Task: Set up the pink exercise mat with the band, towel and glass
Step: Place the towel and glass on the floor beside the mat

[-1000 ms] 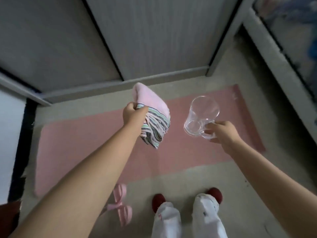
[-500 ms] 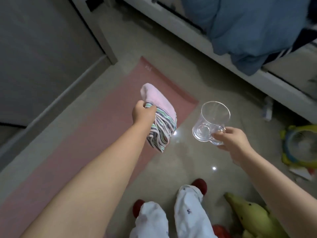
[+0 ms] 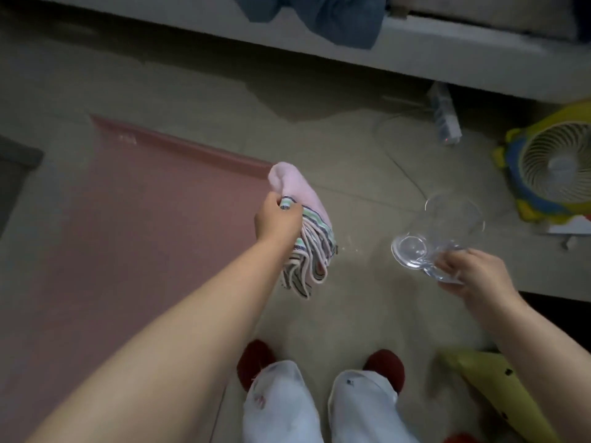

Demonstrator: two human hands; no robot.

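Left hand (image 3: pixel 279 219) grips a soft, light, bunched towel (image 3: pixel 307 238) at twelve o'clock. Right hand (image 3: pixel 470 273) pinches the handle of a fragile, slippery glass (image 3: pixel 438 241) at two o'clock. Pink mat (image 3: pixel 128 219) lies at ten o'clock.

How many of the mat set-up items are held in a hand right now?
2: the towel in the left hand, the glass in the right hand. No band visible.

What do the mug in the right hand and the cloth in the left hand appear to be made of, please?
Mug: clear, glossy glass or possibly hard plastic; the floor shows through it. Cloth: soft woven fabric, matte, pink with stripes; it hangs in limp folds, likely cotton terry.
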